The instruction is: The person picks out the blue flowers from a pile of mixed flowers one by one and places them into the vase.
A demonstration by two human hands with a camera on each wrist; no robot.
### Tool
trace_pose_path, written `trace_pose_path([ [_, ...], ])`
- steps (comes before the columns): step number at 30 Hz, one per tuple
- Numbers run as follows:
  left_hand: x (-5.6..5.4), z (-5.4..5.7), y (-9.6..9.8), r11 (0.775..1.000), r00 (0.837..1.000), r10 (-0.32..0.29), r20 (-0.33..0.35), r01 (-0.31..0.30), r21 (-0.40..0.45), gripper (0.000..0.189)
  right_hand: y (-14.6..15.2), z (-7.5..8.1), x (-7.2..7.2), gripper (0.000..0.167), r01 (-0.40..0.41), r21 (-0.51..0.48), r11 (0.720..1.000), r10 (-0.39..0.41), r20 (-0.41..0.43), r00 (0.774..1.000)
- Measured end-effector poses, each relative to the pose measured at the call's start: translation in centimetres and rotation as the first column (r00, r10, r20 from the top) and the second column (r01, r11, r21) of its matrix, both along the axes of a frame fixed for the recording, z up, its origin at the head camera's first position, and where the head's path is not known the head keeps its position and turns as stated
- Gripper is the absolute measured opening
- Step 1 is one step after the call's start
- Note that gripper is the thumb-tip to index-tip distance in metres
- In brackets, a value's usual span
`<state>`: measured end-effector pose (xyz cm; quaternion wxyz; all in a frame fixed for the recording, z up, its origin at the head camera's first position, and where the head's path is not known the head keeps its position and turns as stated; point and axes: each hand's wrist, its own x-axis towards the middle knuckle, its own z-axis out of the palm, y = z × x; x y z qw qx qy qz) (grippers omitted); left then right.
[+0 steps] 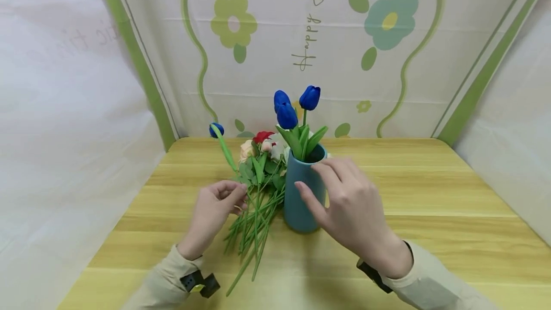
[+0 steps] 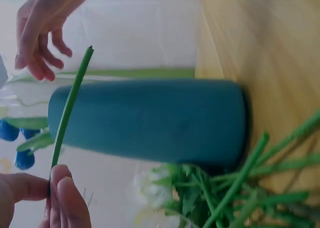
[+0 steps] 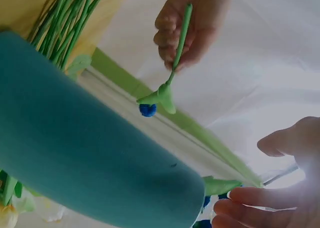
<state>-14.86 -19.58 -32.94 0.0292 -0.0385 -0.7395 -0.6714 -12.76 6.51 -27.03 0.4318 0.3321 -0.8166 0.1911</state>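
A blue tulip (image 1: pixel 216 130) on a green stem is pinched between the thumb and fingers of my left hand (image 1: pixel 219 207); its bloom points away and to the left. The bare stem end (image 2: pixel 75 90) sticks out past the fingers in the left wrist view. Beside the teal vase (image 1: pixel 301 195) is my right hand (image 1: pixel 353 209), thumb and fingers apart, with nothing held. Whether its fingertips touch the rim cannot be told from the head view. Several blue tulips (image 1: pixel 287 115) with green leaves stand upright in the vase.
Left of the vase lies a heap of artificial flowers, with a red bloom (image 1: pixel 263 137), a cream rose (image 1: pixel 247 150) and crossing green stems (image 1: pixel 258 219). Everything stands on a wooden table (image 1: pixel 430 204). Behind it hangs a printed curtain (image 1: pixel 267 71).
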Motion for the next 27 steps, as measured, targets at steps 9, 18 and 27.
trace_pose_path([
  [9,1.1,0.5,2.3,0.993,0.993,-0.094,-0.069,0.099,0.065,0.021,-1.0,-0.2,1.3,0.033,-0.098,0.057,0.994,0.089,0.141,0.986],
  [18,1.8,0.3,3.9,0.996,0.971,-0.064,-0.229,0.076,0.040,0.018,-1.7,-1.3,1.2,0.022,-0.145,0.075,0.987,0.118,0.286,0.951],
  [27,2.5,0.4,4.9,0.996,0.934,-0.080,-0.347,0.093,0.019,0.013,-1.6,-1.6,0.9,0.012,-0.183,0.113,0.977,0.129,0.377,0.917],
])
